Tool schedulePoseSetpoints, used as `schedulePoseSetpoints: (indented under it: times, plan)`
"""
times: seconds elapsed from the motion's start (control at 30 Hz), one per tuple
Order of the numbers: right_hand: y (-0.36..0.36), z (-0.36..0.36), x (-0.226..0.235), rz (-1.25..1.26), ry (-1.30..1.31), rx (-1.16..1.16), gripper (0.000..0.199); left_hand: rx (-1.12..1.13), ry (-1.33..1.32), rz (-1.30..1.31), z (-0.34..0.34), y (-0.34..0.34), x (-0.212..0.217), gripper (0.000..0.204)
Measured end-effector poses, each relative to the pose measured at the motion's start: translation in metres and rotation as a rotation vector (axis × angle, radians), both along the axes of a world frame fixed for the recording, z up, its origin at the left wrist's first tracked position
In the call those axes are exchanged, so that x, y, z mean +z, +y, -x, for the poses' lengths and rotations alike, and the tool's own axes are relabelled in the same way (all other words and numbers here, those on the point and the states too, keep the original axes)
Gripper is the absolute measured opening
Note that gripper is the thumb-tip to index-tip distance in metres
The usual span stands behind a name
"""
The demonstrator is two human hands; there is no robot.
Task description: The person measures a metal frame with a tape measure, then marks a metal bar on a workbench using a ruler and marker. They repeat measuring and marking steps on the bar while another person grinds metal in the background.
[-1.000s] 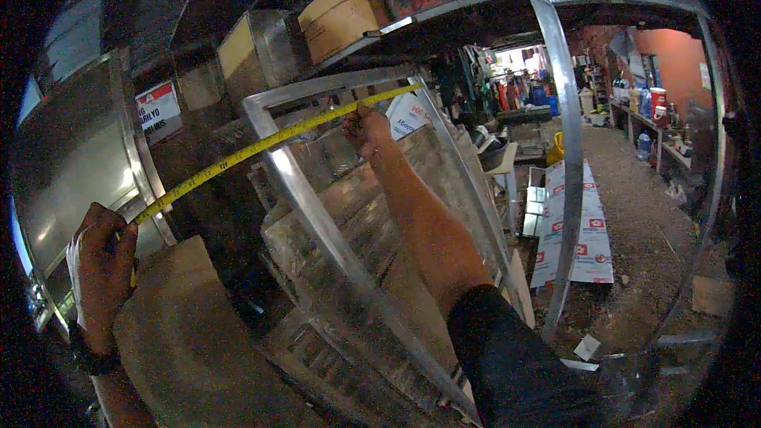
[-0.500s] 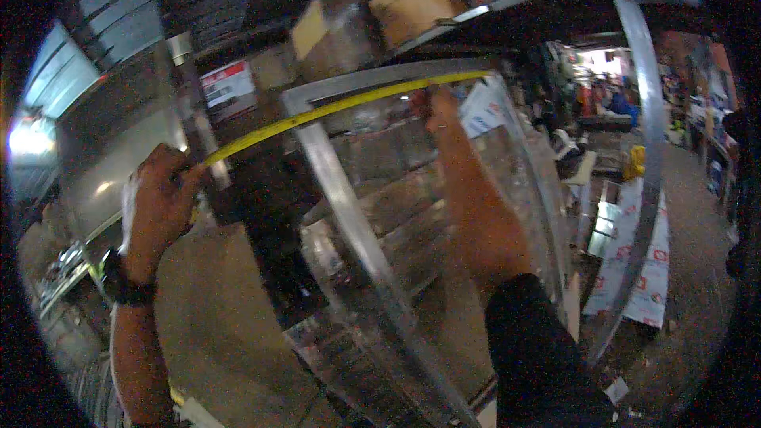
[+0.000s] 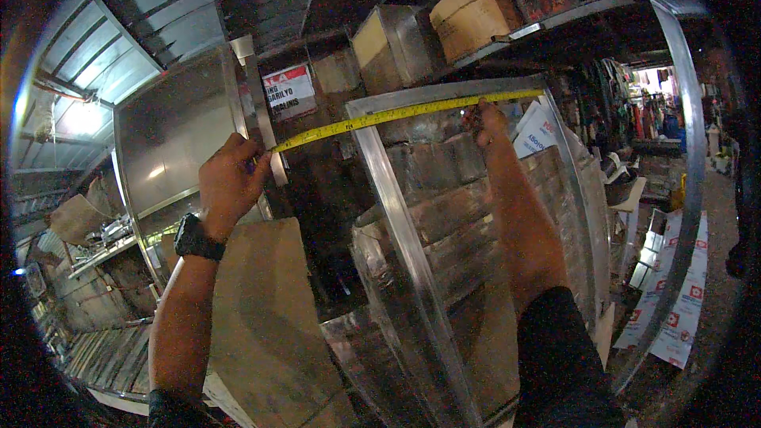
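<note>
A yellow tape measure blade is stretched taut along the top bar of a bare metal frame. My left hand, with a black watch on its wrist, pinches the blade's left end, out past the frame's left post. Whether the tape's case is inside that hand cannot be seen. My right hand is closed at the blade near the frame's right side, its fingers partly hidden. From there the blade runs on to the frame's top right corner. White printed sheeting hangs beside that corner.
Stacked brown bundles stand behind the frame, with a tan board below my left arm. Cartons and a round tan container line an overhead shelf. A metal-faced panel stands left. At right are a curved-looking metal post and printed sheeting.
The view has swung left, so the hands, tape and frame sit farther right in the picture. Both hands keep their places on the stretched tape.
</note>
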State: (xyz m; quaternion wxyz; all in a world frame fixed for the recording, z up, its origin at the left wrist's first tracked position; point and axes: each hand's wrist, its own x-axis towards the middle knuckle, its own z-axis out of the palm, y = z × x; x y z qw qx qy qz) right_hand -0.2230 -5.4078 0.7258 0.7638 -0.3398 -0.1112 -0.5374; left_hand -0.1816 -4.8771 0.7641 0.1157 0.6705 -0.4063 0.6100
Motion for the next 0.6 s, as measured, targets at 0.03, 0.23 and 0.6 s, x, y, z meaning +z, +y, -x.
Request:
schedulePoseSetpoints:
  times: [0.03, 0.23, 0.6]
  plan:
    - [0.001, -0.001, 0.0, -0.012, 0.004, 0.01, 0.025, -0.011, 0.007, -0.005, -0.003, 0.0, -0.001, 0.022]
    - [0.011, -0.005, 0.001, -0.07, 0.015, 0.053, 0.027, -0.063, -0.048, 0.011, -0.017, -0.002, -0.006, 0.02]
    - [-0.026, -0.024, -0.003, 0.169, 0.072, 0.145, 0.029, 0.005, -0.204, 0.021, -0.021, -0.007, -0.006, 0.02]
